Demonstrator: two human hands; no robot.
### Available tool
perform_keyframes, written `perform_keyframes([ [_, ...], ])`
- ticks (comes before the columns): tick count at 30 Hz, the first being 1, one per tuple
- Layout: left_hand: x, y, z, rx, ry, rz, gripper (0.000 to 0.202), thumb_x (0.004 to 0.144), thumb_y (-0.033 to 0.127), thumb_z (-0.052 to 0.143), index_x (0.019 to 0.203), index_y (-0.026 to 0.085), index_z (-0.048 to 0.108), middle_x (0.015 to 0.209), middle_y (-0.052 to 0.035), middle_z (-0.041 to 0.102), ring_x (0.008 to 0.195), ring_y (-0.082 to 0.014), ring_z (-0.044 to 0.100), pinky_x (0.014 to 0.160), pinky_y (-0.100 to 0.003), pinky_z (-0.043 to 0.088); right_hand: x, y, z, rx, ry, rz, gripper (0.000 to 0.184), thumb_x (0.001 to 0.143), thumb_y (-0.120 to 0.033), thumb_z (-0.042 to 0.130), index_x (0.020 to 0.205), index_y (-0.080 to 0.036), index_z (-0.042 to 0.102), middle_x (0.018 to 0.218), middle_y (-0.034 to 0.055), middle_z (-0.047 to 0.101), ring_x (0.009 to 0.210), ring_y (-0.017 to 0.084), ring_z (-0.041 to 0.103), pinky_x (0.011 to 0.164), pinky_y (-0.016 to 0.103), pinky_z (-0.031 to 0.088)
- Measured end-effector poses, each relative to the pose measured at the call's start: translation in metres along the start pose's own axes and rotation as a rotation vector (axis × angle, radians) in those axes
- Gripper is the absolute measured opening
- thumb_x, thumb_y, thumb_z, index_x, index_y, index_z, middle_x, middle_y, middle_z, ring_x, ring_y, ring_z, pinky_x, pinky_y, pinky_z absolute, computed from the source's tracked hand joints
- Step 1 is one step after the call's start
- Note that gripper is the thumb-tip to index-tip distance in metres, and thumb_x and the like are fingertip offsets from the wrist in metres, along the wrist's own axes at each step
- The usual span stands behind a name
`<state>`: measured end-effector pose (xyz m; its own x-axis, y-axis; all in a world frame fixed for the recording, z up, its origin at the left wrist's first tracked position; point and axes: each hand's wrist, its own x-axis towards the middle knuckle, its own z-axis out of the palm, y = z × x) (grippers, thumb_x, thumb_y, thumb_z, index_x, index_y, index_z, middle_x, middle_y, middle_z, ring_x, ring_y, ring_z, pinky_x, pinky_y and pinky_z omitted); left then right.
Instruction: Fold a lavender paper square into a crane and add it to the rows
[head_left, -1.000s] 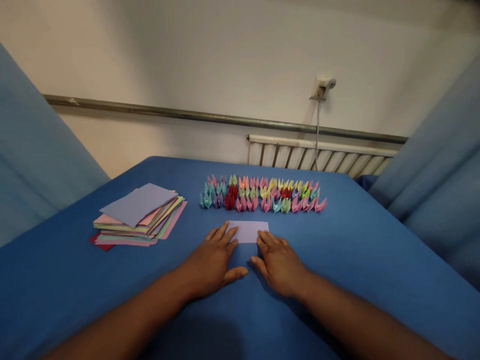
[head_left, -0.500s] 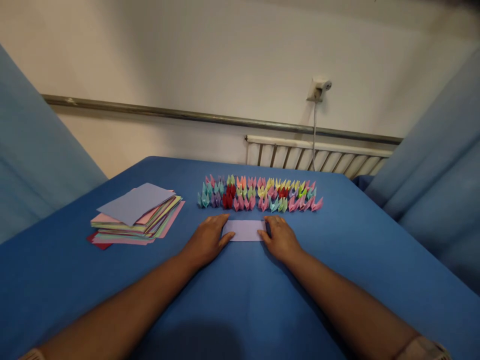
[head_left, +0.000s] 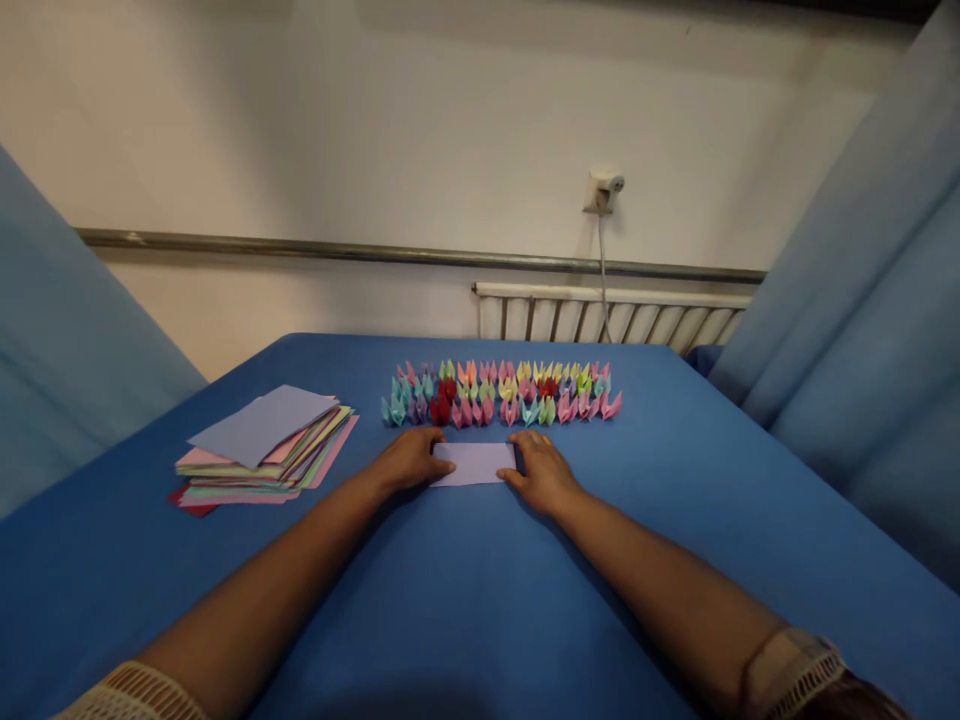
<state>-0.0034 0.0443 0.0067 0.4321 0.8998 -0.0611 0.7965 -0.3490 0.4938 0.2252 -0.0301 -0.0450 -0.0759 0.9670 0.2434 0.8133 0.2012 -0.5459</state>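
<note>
**Pressed flat at centre frame**

I see the left hand [head_left: 409,460] and right hand [head_left: 544,472], open and flat, pressing the ends of a lilac paper [head_left: 474,463] on the blue worktop [head_left: 675,480], just below rows of folded figures [head_left: 499,393]. Light, limp, easily creased, I judge; best pinched at a free edge.

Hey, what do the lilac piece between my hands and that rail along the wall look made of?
The lilac piece looks like thin matte paper: flat, crisp-edged, tinted like the top sheet of the stack. The rail looks like dull metal, by its grey sheen, though painted plastic is possible.
</note>
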Motion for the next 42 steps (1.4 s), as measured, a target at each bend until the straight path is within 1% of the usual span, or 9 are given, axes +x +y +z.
perform_keyframes([
  [4,-0.009,0.011,0.006,-0.149,0.057,0.021,0.039,0.066,0.039,0.065,0.097,0.014,0.066,0.091,-0.0068,0.068,0.079,-0.0229,0.063,0.067,-0.029,0.045,0.005,0.003,0.005,0.22,0.076,0.048,0.064,0.069,-0.032,0.076,0.127,-0.017,0.051,0.125,0.0134,0.057,0.111,0.026,0.055,0.099,0.041,0.041],
  [6,-0.018,0.019,0.01,-0.38,0.072,0.022,0.033,0.068,0.043,0.065,0.086,0.015,0.063,0.078,-0.0029,0.066,0.069,-0.0195,0.06,0.059,-0.027,0.044,0.009,0.006,0.007,0.483,0.129,0.093,0.072,0.065,-0.031,0.078,0.13,-0.021,0.047,0.125,0.0112,0.058,0.103,0.022,0.06,0.092,0.038,0.046],
  [11,-0.035,0.034,0.014,-0.913,0.137,-0.076,0.036,0.065,0.044,0.076,0.075,0.017,0.055,0.061,0.0048,0.056,0.054,-0.0111,0.051,0.051,-0.021,0.04,0.014,0.006,0.005,1.089,0.027,0.162,0.04,0.061,-0.042,0.079,0.087,-0.016,0.065,0.072,0.0016,0.067,0.064,0.015,0.061,0.058,0.026,0.046],
  [13,-0.037,0.035,0.016,-1.075,0.118,-0.12,0.038,0.066,0.043,0.078,0.085,0.016,0.059,0.071,0.0016,0.063,0.061,-0.0121,0.057,0.055,-0.022,0.045,0.013,0.004,0.003,1.127,-0.006,0.192,0.036,0.062,-0.047,0.078,0.074,-0.016,0.065,0.06,0.0004,0.063,0.054,0.013,0.056,0.049,0.023,0.04],
  [16,-0.035,0.034,0.02,-1.213,0.046,-0.177,0.044,0.067,0.038,0.081,0.1,0.016,0.062,0.096,-0.0051,0.069,0.08,-0.0157,0.066,0.064,-0.023,0.052,0.008,0.0,0.001,1.166,0.023,0.224,0.037,0.065,-0.05,0.076,0.076,-0.016,0.066,0.069,0.003,0.068,0.053,0.011,0.056,0.048,0.022,0.039],
  [21,-0.032,0.031,0.029,-1.225,0.027,-0.198,0.04,0.069,0.036,0.079,0.099,0.015,0.065,0.095,-0.0076,0.071,0.079,-0.0157,0.068,0.06,-0.02,0.051,0.002,-0.003,0.0,1.282,0.012,0.271,0.036,0.063,-0.045,0.081,0.078,-0.015,0.069,0.074,0.004,0.069,0.057,0.011,0.056,0.053,0.022,0.041],
  [32,-0.03,0.03,0.029,-1.127,0.146,-0.072,0.033,0.067,0.036,0.078,0.092,0.015,0.071,0.078,-0.0006,0.068,0.066,-0.0103,0.058,0.061,-0.021,0.047,0.003,0.006,-0.004,1.127,0.127,0.214,0.031,0.066,-0.045,0.077,0.073,-0.017,0.068,0.057,-0.0047,0.054,0.052,0.009,0.041,0.052,0.023,0.031],
  [37,-0.032,0.033,0.026,-1.113,0.204,-0.039,0.027,0.067,0.037,0.077,0.078,0.015,0.068,0.068,0.0018,0.062,0.058,-0.0096,0.052,0.057,-0.021,0.044,0.0,0.001,-0.004,1.084,0.094,0.19,0.029,0.064,-0.043,0.079,0.074,-0.017,0.069,0.062,-0.0028,0.061,0.056,0.011,0.047,0.057,0.024,0.037],
  [42,-0.032,0.03,0.026,-0.999,0.194,-0.001,0.03,0.068,0.04,0.075,0.084,0.015,0.071,0.072,-0.0004,0.065,0.059,-0.0115,0.053,0.058,-0.024,0.044,-0.002,-0.003,-0.005,1.061,0.03,0.179,0.031,0.062,-0.044,0.08,0.079,-0.018,0.073,0.075,0.0021,0.071,0.068,0.018,0.059,0.07,0.032,0.047],
])
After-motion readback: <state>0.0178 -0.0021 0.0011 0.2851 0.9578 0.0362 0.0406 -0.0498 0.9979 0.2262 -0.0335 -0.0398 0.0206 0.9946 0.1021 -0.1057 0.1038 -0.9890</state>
